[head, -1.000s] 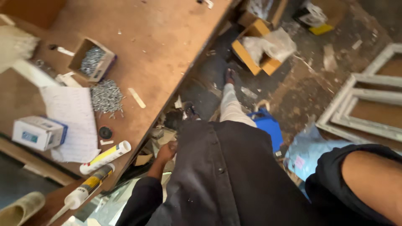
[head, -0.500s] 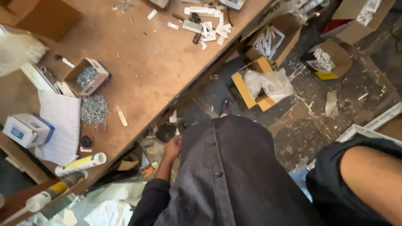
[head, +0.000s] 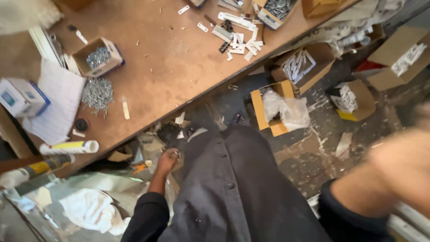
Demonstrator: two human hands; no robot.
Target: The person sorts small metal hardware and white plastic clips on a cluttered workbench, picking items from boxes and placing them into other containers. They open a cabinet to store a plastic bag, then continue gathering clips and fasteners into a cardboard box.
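My left hand [head: 166, 161] hangs at my side with its fingers curled into a fist, just below the front edge of the brown workbench [head: 170, 67]. A small pale glint shows at the knuckles; I cannot tell whether the hand holds anything. My dark buttoned shirt [head: 233, 192] fills the lower middle. My right forearm [head: 394, 172] is a blur at the right edge in a dark sleeve, and the hand itself lies outside the picture. Nearest the left hand on the bench are a white and yellow sealant tube [head: 69, 147] and a loose pile of screws [head: 97, 93].
The bench also carries an open box of screws [head: 97, 57], a blue and white box [head: 20, 96], a paper sheet [head: 58, 107] and white brackets [head: 239, 38]. Open cardboard boxes [head: 304, 65] and a plastic bag [head: 286, 110] litter the floor. A white cloth [head: 92, 208] lies lower left.
The view has swung so more of the bench's far end and the floor boxes show. My left hand stays by the bench edge. My right forearm has come up, larger and blurred.
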